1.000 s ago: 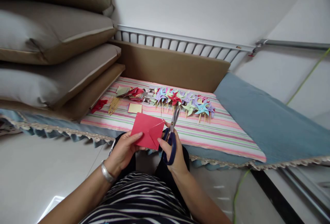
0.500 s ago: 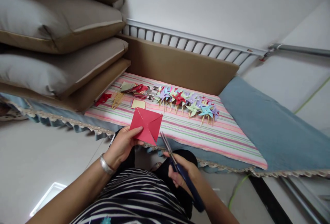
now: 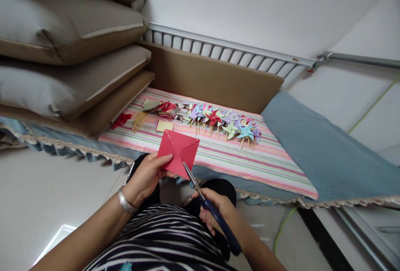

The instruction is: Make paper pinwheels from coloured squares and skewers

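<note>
Between its thumb and fingers my left hand grips a square of red paper with diagonal lines running toward its middle. My right hand is closed on dark-blue-handled scissors. The blade tips lie over the paper near its centre, along the lower corner. Just beyond the paper, a pale yellow paper square rests on the striped cloth. Several finished paper pinwheels in red, blue, green and purple lie in rows on sticks.
Thin wooden sticks, red scraps and a pile of folded paper pieces lie at the cloth's left. Stacked grey cushions rise on the left. Behind stands a brown board, with a metal rail along the wall.
The scissors have moved left and up, from beside the red paper to its surface, with the blades closer together. My left hand still grips the paper. The view has shifted slightly.
</note>
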`<move>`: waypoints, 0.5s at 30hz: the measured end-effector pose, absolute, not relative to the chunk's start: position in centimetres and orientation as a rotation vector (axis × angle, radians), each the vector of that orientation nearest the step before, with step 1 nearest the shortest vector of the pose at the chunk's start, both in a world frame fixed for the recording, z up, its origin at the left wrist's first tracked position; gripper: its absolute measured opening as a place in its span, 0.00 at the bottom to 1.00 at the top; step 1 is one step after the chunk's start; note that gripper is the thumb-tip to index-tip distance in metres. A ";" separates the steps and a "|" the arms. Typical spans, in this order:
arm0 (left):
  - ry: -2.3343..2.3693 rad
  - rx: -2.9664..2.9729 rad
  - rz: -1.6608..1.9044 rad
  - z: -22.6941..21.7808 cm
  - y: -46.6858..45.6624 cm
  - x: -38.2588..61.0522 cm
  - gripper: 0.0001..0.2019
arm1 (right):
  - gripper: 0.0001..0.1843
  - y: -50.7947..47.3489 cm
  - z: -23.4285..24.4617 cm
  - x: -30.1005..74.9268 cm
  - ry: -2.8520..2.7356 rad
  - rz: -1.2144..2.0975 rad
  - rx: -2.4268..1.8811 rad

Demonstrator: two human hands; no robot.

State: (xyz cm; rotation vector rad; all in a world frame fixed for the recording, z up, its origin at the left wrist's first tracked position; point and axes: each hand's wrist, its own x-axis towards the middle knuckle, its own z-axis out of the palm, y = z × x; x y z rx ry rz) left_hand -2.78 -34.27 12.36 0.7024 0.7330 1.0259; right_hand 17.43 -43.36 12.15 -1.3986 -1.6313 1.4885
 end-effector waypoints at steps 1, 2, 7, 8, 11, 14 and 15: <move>0.738 0.700 1.024 12.4 -34.3 -2.8 0.07 | 0.19 -43.3 12.2 17.4 -1.633 1.485 -1.396; 0.744 0.696 1.021 12.3 -34.3 -2.8 0.07 | 0.19 -43.2 12.1 17.3 -1.637 1.481 -1.392; 0.726 0.687 1.019 12.1 -34.3 -2.6 0.09 | 0.20 -43.1 11.8 17.0 -1.623 1.386 -1.361; 0.717 0.686 1.020 12.1 -34.3 -2.6 0.09 | 0.20 -43.0 11.7 16.9 -1.609 1.369 -1.357; 0.703 0.686 1.015 12.1 -34.3 -2.5 0.10 | 0.21 -43.0 11.6 16.6 -1.566 1.355 -1.346; 0.708 0.681 1.023 12.2 -34.3 -2.4 0.09 | 0.22 -42.9 11.5 16.5 -1.526 1.373 -1.345; 0.711 0.678 1.027 12.2 -34.4 -2.4 0.09 | 0.22 -43.0 11.5 16.4 -1.516 1.383 -1.350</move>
